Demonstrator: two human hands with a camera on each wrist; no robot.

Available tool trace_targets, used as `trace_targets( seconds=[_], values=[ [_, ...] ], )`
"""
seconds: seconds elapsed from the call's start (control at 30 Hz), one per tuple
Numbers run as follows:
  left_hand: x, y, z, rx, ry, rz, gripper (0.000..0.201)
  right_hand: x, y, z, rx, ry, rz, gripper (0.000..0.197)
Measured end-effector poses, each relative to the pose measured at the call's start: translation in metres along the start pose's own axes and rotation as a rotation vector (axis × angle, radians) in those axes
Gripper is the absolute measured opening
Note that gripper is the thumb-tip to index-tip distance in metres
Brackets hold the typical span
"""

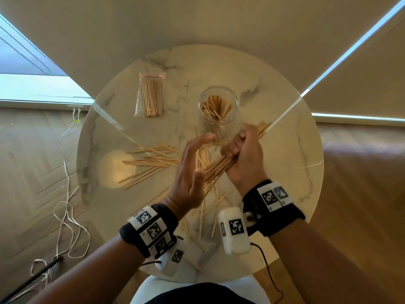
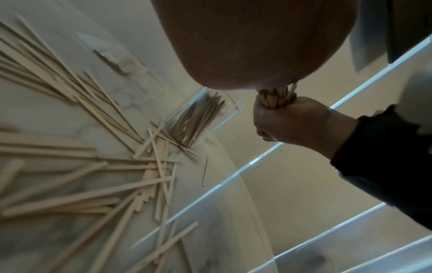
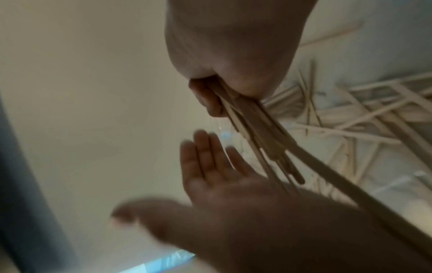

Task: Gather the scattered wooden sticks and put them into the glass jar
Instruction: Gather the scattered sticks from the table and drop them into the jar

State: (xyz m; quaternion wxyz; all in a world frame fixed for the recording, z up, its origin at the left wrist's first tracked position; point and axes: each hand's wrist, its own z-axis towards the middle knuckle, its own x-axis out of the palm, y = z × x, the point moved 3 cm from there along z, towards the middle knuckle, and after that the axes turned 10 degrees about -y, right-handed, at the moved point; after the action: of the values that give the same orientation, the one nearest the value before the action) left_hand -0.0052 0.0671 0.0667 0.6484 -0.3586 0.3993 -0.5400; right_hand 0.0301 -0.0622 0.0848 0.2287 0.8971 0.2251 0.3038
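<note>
Where legible, no brand, only wrist markers (image 1: 150, 227).

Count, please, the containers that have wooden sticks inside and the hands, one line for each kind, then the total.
Glass jar with sticks inside: 1
Clear plastic bag of sticks: 1
Hands: 2, the left hand open, the right hand gripping a bundle of sticks
Total: 4
The loose sticks on the table are too many and too overlapped to count.
</note>
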Motion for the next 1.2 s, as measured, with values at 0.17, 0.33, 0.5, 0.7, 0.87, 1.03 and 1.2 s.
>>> trace_targets(
  seconds=[0.17, 0.33, 0.5, 0.7, 0.87, 1.03, 1.2],
  values=[
    [0.003, 0.001, 0.016, -0.096, -0.087, -0.076, 0.080, 0.002, -0.001, 0.003, -0.005, -0.080, 0.001, 0.037],
    [-0.004, 0.010, 0.011, -0.148, -0.080, -0.077, 0.083, 0.015, 0.030, 0.025, -0.077, -0.146, 0.176, 0.037],
    [0.016, 0.010, 0.021, -0.224, -0.168, -0.099, 0.073, 0.020, 0.012, 0.015, -0.030, -0.147, 0.132, 0.039],
    [0.013, 0.018, 0.054, -0.167, -0.111, -0.052, 0.064, 0.034, 0.032, 0.023, -0.136, -0.056, -0.002, 0.043],
    [-0.005, 0.059, 0.085, -0.084, 0.143, 0.301, 0.080, 0.081, 0.087, 0.040, -0.429, 0.136, -0.038, 0.044],
    [0.005, 0.089, 0.094, -0.222, 0.387, 0.401, 0.129, 0.106, 0.070, 0.060, -0.665, 0.204, -0.590, 0.029],
    [0.009, 0.099, 0.099, -0.299, 0.335, 0.380, 0.120, 0.094, 0.057, 0.074, -0.649, 0.314, -1.309, 0.027]
  ],
)
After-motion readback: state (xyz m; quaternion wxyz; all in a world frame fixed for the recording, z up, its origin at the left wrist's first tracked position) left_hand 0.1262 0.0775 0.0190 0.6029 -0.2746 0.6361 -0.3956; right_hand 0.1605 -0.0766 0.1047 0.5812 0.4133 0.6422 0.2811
